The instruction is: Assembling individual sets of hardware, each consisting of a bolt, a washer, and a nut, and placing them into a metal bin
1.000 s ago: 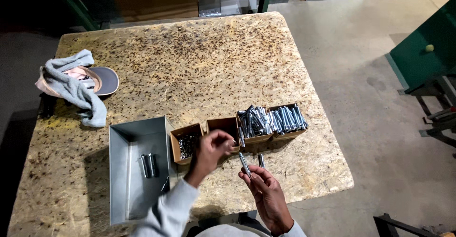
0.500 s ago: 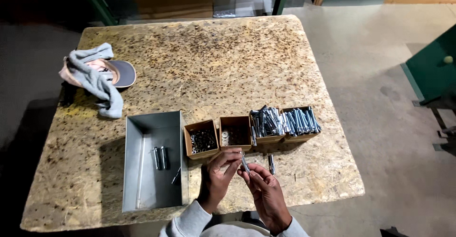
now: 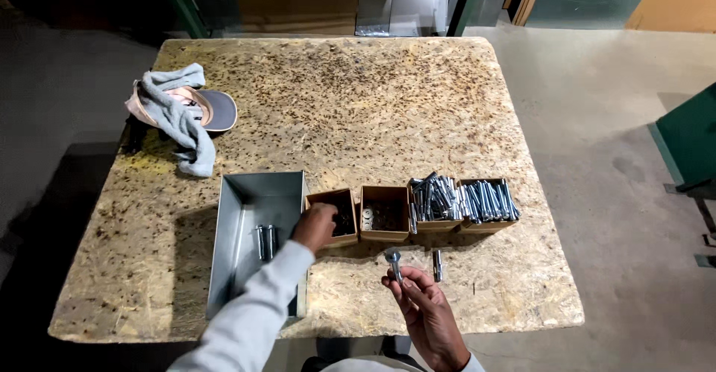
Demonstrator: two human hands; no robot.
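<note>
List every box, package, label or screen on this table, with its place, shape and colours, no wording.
Four small cardboard boxes: open, brown, in a row near the front edge; the left hand reaches into the leftmost.
Two right boxes: filled with silvery bolts.
Grey metal bin: open, rectangular, left of the row, two bolts inside.
No labels, signs or screens show.

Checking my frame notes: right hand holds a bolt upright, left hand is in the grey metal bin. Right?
Not quite. The left hand is not in the grey metal bin; it reaches into the leftmost cardboard box beside it, as the head view shows. The rest stands: the right hand holds a bolt upright.
</note>
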